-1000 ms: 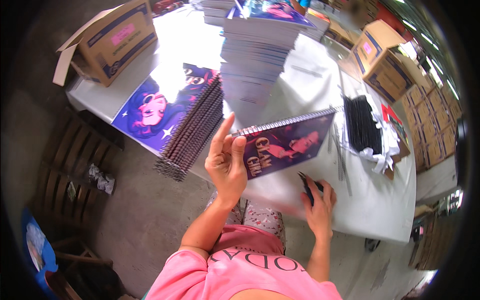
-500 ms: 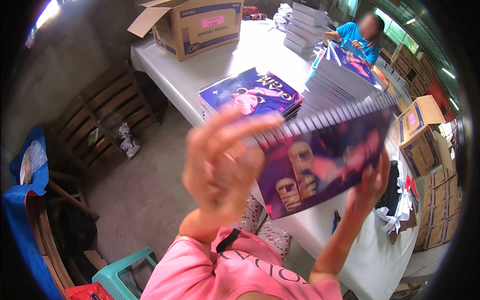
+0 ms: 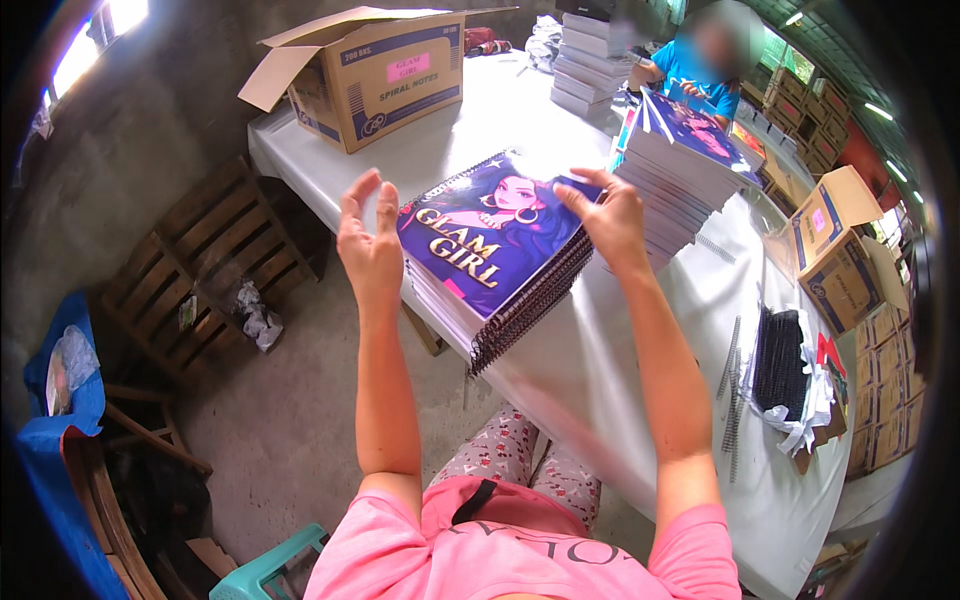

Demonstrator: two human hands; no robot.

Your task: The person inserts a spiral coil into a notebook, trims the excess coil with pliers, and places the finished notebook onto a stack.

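A person's left hand (image 3: 372, 245), fingers (image 3: 353, 207) released, and right hand (image 3: 612, 222), its grip impossible to tell, flank spiral notebooks (image 3: 495, 235) at 12 o'clock on the bench (image 3: 580, 370), coils (image 3: 540, 300) facing 5 and 11 o'clock, likely so they stack level.

The held notebook (image 3: 500, 238) now lies on the spiral-bound stack (image 3: 433, 303).
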